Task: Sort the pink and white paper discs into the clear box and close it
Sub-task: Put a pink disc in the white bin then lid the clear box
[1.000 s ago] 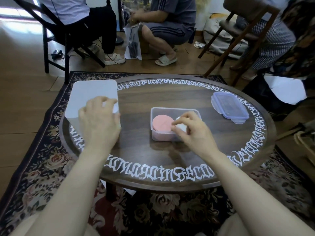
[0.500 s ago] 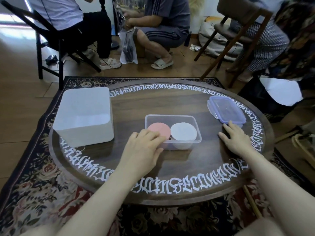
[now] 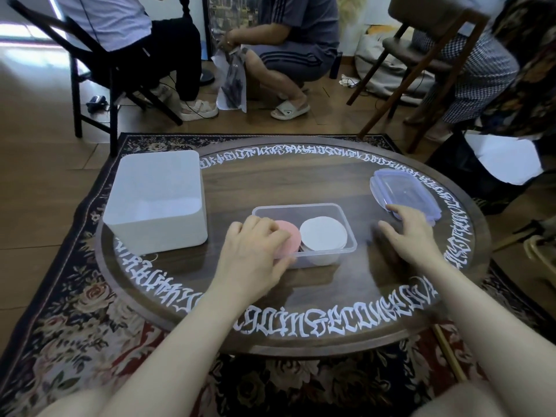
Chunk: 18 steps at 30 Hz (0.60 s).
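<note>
The clear box (image 3: 329, 207) stands at the middle of the round wooden table (image 3: 301, 182). Inside it a stack of pink discs (image 3: 291, 236) lies on the left and a stack of white discs (image 3: 322, 233) on the right. My left hand (image 3: 254, 251) grips the box's near left corner, covering part of the pink stack. The clear lid with a bluish rim (image 3: 404, 192) lies flat at the right of the table. My right hand (image 3: 410, 233) reaches to it with straight fingers, whose tips touch the lid's near edge.
An open white bin (image 3: 156, 203) stands at the table's left. Beyond the table are chairs and seated or crouching people. A patterned rug (image 3: 75, 311) lies under the table, and a white sheet (image 3: 505, 158) lies off its right side.
My left hand went from the white bin to the clear box's left corner. My right hand left the white discs, moved right and now touches the lid.
</note>
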Each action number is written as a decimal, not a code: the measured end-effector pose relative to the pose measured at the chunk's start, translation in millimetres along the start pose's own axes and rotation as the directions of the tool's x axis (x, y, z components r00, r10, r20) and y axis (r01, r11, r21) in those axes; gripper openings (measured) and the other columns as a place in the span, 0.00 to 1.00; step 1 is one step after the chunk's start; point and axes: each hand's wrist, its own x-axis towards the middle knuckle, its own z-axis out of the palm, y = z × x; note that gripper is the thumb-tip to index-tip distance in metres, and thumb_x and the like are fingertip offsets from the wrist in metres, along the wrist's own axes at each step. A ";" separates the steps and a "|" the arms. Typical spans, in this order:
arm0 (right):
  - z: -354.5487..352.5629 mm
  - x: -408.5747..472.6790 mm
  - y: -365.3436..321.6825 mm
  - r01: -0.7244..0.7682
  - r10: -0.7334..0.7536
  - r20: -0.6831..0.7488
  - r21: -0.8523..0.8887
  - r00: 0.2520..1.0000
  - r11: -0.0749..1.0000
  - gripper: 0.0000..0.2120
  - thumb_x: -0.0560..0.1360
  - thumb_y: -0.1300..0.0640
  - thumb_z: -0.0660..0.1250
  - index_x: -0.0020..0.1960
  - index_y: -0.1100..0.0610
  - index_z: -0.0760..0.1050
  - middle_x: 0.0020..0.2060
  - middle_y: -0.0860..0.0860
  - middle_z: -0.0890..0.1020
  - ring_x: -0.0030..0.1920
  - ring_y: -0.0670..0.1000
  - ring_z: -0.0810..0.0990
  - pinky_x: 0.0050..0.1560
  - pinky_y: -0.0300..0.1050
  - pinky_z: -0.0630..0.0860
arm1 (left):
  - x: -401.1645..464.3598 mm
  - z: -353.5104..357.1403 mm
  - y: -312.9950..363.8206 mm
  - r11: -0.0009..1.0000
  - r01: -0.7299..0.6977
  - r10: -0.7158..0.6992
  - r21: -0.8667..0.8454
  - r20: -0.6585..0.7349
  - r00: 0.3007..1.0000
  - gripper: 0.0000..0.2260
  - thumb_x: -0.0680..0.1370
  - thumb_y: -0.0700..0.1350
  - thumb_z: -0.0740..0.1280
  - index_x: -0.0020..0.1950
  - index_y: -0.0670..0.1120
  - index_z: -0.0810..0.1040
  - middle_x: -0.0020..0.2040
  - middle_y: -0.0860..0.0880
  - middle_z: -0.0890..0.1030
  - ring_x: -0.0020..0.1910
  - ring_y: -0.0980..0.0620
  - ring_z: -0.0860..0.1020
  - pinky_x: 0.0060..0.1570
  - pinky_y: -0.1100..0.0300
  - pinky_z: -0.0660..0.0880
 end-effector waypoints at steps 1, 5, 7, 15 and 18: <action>3.4 -2.8 -12.9 0.084 -0.085 0.029 0.044 0.996 0.996 0.18 0.76 0.54 0.67 0.64 0.57 0.74 0.61 0.55 0.77 0.65 0.57 0.70 0.66 0.56 0.63 | 0.7 1.0 -2.3 1.000 0.008 -0.007 -0.013 0.055 0.998 0.20 0.72 0.59 0.66 0.60 0.52 0.76 0.57 0.52 0.77 0.58 0.48 0.73 0.53 0.54 0.65; 4.3 -14.7 -74.4 0.395 -0.402 0.022 0.152 0.915 0.906 0.13 0.74 0.48 0.60 0.56 0.49 0.77 0.51 0.46 0.79 0.57 0.49 0.74 0.58 0.55 0.68 | 6.6 6.0 -6.9 0.998 0.025 -0.012 -0.064 0.190 0.982 0.35 0.73 0.65 0.62 0.76 0.54 0.57 0.73 0.53 0.63 0.72 0.54 0.58 0.68 0.55 0.52; 0.3 -16.7 -101.4 0.485 -0.482 -0.049 0.080 0.875 0.871 0.10 0.74 0.47 0.63 0.52 0.49 0.78 0.48 0.44 0.78 0.53 0.47 0.74 0.52 0.50 0.66 | 13.3 6.9 -3.3 0.997 0.024 -0.008 -0.074 0.209 0.978 0.37 0.73 0.66 0.62 0.77 0.54 0.54 0.74 0.53 0.61 0.72 0.53 0.58 0.67 0.53 0.53; 5.2 -8.8 -136.8 0.331 -0.169 0.537 -0.221 0.827 0.917 0.38 0.68 0.30 0.63 0.71 0.51 0.63 0.71 0.49 0.67 0.71 0.49 0.64 0.67 0.51 0.57 | 38.1 8.5 -11.2 0.999 0.030 -0.043 0.043 0.357 0.933 0.43 0.65 0.70 0.66 0.73 0.52 0.59 0.68 0.51 0.69 0.67 0.50 0.67 0.60 0.50 0.61; -0.3 -9.3 -135.4 0.292 -0.130 0.593 -0.186 0.795 0.938 0.35 0.68 0.31 0.65 0.69 0.48 0.65 0.68 0.47 0.71 0.68 0.50 0.67 0.63 0.48 0.55 | 38.1 8.9 -13.8 1.000 0.016 -0.013 -0.003 0.366 0.931 0.42 0.64 0.69 0.67 0.73 0.54 0.59 0.67 0.52 0.69 0.66 0.50 0.67 0.59 0.52 0.62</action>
